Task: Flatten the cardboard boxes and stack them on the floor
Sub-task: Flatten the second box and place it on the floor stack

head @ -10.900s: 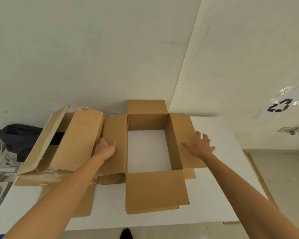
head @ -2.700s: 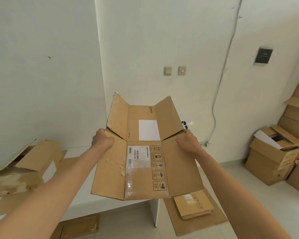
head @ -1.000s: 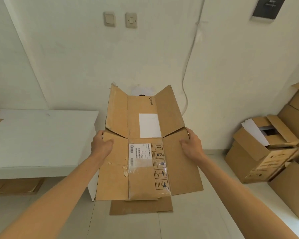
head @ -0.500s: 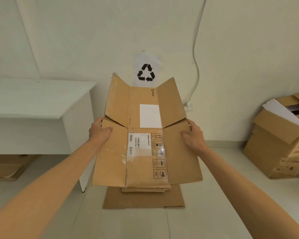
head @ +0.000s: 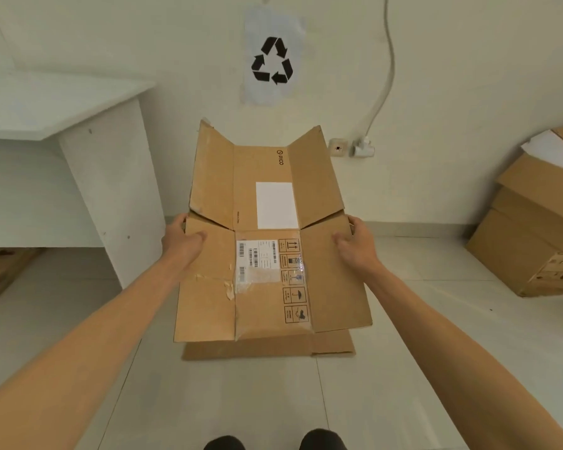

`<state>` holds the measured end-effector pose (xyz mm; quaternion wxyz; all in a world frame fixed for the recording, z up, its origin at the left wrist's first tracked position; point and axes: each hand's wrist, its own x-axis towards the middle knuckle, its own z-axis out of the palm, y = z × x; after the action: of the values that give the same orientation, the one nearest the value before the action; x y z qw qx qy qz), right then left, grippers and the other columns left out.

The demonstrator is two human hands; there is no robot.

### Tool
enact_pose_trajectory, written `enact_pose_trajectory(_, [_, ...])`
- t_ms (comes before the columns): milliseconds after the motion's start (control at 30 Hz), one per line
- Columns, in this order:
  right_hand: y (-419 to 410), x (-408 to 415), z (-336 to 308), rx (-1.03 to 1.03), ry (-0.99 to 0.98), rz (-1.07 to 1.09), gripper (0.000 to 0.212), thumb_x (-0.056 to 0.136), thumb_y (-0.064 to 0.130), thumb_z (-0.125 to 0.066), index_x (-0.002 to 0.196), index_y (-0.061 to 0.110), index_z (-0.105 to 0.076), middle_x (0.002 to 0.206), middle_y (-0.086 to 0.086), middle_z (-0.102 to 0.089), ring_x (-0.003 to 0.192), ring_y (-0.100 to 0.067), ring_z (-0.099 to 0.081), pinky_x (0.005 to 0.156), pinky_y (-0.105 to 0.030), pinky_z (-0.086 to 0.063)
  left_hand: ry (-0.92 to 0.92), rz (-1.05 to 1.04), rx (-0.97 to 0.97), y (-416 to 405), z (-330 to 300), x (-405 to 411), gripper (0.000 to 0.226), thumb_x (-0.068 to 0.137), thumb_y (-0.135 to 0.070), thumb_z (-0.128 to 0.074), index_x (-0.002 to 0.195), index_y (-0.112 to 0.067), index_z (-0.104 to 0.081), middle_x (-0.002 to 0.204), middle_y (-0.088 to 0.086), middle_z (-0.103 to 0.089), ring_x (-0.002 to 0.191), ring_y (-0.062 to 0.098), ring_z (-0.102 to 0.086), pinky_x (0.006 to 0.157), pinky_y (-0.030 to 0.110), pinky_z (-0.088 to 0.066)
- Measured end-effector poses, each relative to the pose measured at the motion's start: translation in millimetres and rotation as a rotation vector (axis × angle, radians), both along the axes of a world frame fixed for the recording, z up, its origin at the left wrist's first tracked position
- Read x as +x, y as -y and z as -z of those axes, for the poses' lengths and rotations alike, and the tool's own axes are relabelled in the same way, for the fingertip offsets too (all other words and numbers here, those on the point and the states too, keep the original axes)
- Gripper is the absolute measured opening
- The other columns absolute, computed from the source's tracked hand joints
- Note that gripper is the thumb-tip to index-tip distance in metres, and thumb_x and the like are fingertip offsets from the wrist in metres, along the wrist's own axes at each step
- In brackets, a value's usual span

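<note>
I hold a flattened cardboard box (head: 205, 297) out in front of me, above the floor. It carries a shipping label, handling symbols and a white sticker, and its far flaps tilt upward. My left hand (head: 181, 241) grips its left edge and my right hand (head: 355, 245) grips its right edge. Directly beneath it, a pile of flat cardboard (head: 333, 345) lies on the floor, mostly hidden by the held box.
A white table (head: 78, 102) stands at the left, with cardboard (head: 0, 271) under it. Stacked cardboard boxes (head: 533, 241) sit at the right against the wall. A recycling sign (head: 272, 58) hangs on the wall ahead. My shoe tips (head: 273, 443) show at the bottom.
I have turned from the table and moved up to the floor pile with the flattened box, which has sunk lower over the pile. My view has tipped downward. Both hands keep their grip.
</note>
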<state>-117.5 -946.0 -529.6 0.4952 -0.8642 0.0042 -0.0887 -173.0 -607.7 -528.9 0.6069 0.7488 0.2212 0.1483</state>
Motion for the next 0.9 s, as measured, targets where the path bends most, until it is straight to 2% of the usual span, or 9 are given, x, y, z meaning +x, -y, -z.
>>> enact_pose_trajectory(100, [-6.7, 49.8, 26.0, -0.008, -0.051, 0.019, 0.037, 0.1, 0.018, -0.061, 0.136, 0.012, -0.056, 0.123, -0.003, -0.065, 0.111, -0.023, -0.064, 0.099, -0.042, -0.055, -0.042, -0.006, 0.011, -1.6, 23.3, 53.9, 0.033, 0.092, -0.005, -0.064, 0.118, -0.024, -0.057, 0.096, -0.003, -0.063, 0.078, 0.01, -0.059, 0.064, 0.026, -0.05])
enact_pose_trajectory(200, [-12.1, 108.1, 54.9, -0.02, -0.101, 0.039, 0.036, 0.1, 0.017, -0.061, 0.135, 0.012, -0.057, 0.119, -0.002, -0.066, 0.104, -0.019, -0.063, 0.091, -0.033, -0.053, -0.097, -0.025, 0.018, -1.6, 52.6, 112.4, 0.029, 0.093, -0.006, -0.064, 0.113, -0.025, -0.054, 0.095, -0.002, -0.062, 0.074, 0.008, -0.057, 0.06, 0.024, -0.047])
enact_pose_trajectory(267, [-17.7, 142.1, 77.4, -0.028, -0.139, 0.049, 0.036, 0.101, 0.016, -0.061, 0.136, 0.011, -0.056, 0.119, -0.002, -0.065, 0.105, -0.02, -0.063, 0.091, -0.031, -0.051, -0.155, -0.033, 0.035, -0.9, 74.9, 146.6, 0.024, 0.092, -0.008, -0.064, 0.109, -0.024, -0.056, 0.099, 0.0, -0.064, 0.077, 0.014, -0.062, 0.063, 0.028, -0.053])
enact_pose_trajectory(333, [-23.5, 172.4, 105.3, -0.038, -0.178, 0.06, 0.036, 0.101, 0.015, -0.061, 0.136, 0.01, -0.056, 0.122, -0.005, -0.065, 0.108, -0.022, -0.062, 0.095, -0.035, -0.052, -0.213, -0.023, 0.047, -1.1, 102.4, 179.8, 0.022, 0.091, -0.008, -0.064, 0.107, -0.023, -0.06, 0.102, 0.003, -0.069, 0.085, 0.022, -0.068, 0.073, 0.04, -0.061])
enact_pose_trajectory(400, [-29.0, 197.3, 134.5, -0.055, -0.213, 0.063, 0.037, 0.101, 0.013, -0.06, 0.137, 0.009, -0.055, 0.125, -0.007, -0.065, 0.111, -0.023, -0.062, 0.1, -0.039, -0.052, -0.265, -0.019, 0.065, -1.7, 131.3, 207.6, 0.022, 0.091, -0.009, -0.064, 0.109, -0.023, -0.062, 0.104, 0.004, -0.07, 0.091, 0.025, -0.069, 0.08, 0.045, -0.061])
enact_pose_trajectory(567, [-37.6, 247.2, 200.1, -0.058, -0.312, 0.05, 0.035, 0.102, 0.014, -0.059, 0.137, 0.013, -0.055, 0.114, 0.001, -0.062, 0.102, -0.017, -0.06, 0.088, -0.031, -0.051, -0.372, -0.044, 0.08, -3.0, 195.6, 253.6, 0.021, 0.093, -0.009, -0.063, 0.108, -0.023, -0.059, 0.106, 0.005, -0.067, 0.096, 0.028, -0.065, 0.083, 0.042, -0.057])
enact_pose_trajectory(733, [-38.9, 287.4, 264.2, -0.115, -0.36, 0.036, 0.032, 0.101, 0.015, -0.06, 0.134, 0.016, -0.059, 0.101, 0.008, -0.061, 0.099, -0.018, -0.062, 0.096, -0.045, -0.057, -0.451, -0.035, 0.073, -7.5, 252.8, 289.4, 0.024, 0.094, -0.01, -0.063, 0.117, -0.017, -0.059, 0.105, 0.009, -0.067, 0.092, 0.028, -0.065, 0.075, 0.036, -0.054])
enact_pose_trajectory(833, [-38.7, 299.4, 296.6, -0.134, -0.389, 0.031, 0.032, 0.102, 0.015, -0.058, 0.135, 0.017, -0.058, 0.103, 0.007, -0.063, 0.102, -0.021, -0.063, 0.096, -0.044, -0.055, -0.529, 0.011, 0.095, -10.3, 283.4, 301.8, 0.027, 0.093, -0.015, -0.064, 0.119, -0.021, -0.056, 0.105, 0.006, -0.068, 0.09, 0.025, -0.065, 0.081, 0.041, -0.057])
enact_pose_trajectory(900, [-37.1, 301.8, 318.1, -0.158, -0.444, 0.008, 0.034, 0.103, 0.016, -0.055, 0.137, 0.018, -0.055, 0.109, 0.003, -0.066, 0.107, -0.026, -0.063, 0.096, -0.045, -0.055, -0.602, 0.075, 0.063, -10.1, 302.0, 298.4, 0.04, 0.091, -0.011, -0.066, 0.128, -0.019, -0.052, 0.103, 0.003, -0.067, 0.09, 0.022, -0.065, 0.081, 0.043, -0.059])
